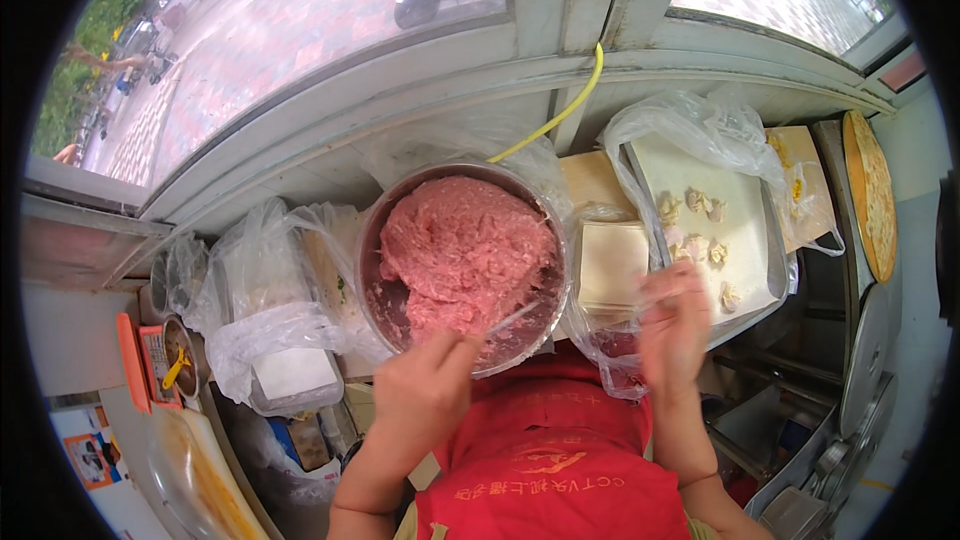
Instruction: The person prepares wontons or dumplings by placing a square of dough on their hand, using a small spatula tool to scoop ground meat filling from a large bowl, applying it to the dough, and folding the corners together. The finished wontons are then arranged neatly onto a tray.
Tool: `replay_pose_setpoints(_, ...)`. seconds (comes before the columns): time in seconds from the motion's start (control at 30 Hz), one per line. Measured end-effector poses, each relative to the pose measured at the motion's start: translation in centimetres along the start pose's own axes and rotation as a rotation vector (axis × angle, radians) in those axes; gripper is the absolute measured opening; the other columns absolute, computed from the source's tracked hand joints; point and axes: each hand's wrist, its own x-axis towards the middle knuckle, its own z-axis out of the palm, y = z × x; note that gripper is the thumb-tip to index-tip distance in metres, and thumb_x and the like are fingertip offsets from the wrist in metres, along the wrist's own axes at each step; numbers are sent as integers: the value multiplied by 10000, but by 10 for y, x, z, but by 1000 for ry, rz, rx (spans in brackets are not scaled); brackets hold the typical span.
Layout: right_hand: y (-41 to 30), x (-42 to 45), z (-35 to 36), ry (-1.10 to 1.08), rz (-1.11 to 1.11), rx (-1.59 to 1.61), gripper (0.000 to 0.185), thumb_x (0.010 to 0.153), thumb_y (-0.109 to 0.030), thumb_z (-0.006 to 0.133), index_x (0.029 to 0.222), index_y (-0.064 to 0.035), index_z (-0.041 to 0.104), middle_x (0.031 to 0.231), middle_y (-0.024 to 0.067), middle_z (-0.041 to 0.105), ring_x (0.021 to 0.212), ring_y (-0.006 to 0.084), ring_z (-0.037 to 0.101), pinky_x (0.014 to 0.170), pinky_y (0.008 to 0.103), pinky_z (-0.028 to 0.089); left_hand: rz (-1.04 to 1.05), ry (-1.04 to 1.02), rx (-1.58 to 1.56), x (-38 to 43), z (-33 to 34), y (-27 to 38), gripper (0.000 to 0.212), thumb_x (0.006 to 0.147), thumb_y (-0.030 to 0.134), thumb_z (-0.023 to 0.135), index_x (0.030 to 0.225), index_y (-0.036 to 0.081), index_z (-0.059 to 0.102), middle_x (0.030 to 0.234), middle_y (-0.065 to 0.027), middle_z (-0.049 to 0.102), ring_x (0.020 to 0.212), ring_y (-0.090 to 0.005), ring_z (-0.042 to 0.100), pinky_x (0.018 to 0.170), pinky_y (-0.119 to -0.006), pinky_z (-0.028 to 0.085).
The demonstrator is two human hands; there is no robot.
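Note:
A large metal bowl (561,307) of pink minced meat (465,247) stands before me. My left hand (431,379) is closed on a thin, light-coloured flat stick (516,316), whose tip lies over the inside of the bowl at the lower right. Right of the bowl is a stack of square dough wrappers (613,262) on a plastic bag. My right hand (675,322) is blurred, over the near left edge of a lined tray (750,240); whether it holds anything cannot be told. Several small folded dumplings (699,200) lie on the tray.
Left of the bowl, a plastic bag (262,277) covers a container with white sheets (296,373). A pot (180,352) with a yellow-handled utensil (177,369) stands further left. A yellow hose (559,118) runs behind the bowl. Round metal lids (866,360) stand at the right, below a flatbread (870,195).

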Motion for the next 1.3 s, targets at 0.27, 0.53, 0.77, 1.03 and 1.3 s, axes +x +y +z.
replay_pose_setpoints(0.27, -37, 35, -20, -217, -562, -1694, 235, 847, -25, 631, 1082, -34, 625, 1102, 150, 630, 1040, 332, 602, 916, 379, 474, -51, -389, 73, -6, 11, -4, 91, 742, 31, 587, 827, 61, 569, 824, -114, 600, 623, -300, 657, 503, -416, 504)
replay_pose_setpoints(0.53, 10, 27, 14, -567, -392, -1734, 112, 784, -85, 709, 864, -35, 647, 844, 112, 593, 846, 317, 591, 738, 411, 489, -107, -295, -90, -5, 25, -6, 65, 786, 25, 575, 835, 55, 606, 777, -125, 603, 644, -361, 631, 544, -452, 506)
replay_pose_setpoints(0.77, -2, 36, 6, -495, -40, -1409, 62, 867, -56, 633, 913, -17, 646, 937, 115, 641, 915, 300, 617, 792, 402, 496, -212, -389, -38, -1, 27, -8, 80, 815, 18, 602, 888, 14, 637, 847, -168, 645, 787, -369, 649, 648, -434, 525)
replay_pose_setpoints(1.03, 0, 37, -23, -25, 279, 431, 478, 1049, -341, 373, 1346, 15, 489, 1360, 146, 562, 1297, 310, 502, 1137, 459, 348, -212, -294, -59, 5, 36, -10, 124, 835, 17, 589, 941, 4, 652, 829, -177, 616, 736, -379, 634, 642, -445, 510)
replay_pose_setpoints(1.3, 17, -6, 8, 92, 448, 422, 461, 1045, -264, 430, 1426, -6, 412, 1392, 154, 530, 1283, 306, 515, 1085, 457, 418, -341, -233, -921, 1, 21, -28, 209, 840, -5, 637, 1039, 7, 701, 791, -123, 639, 711, -231, 633, 668, -295, 503)
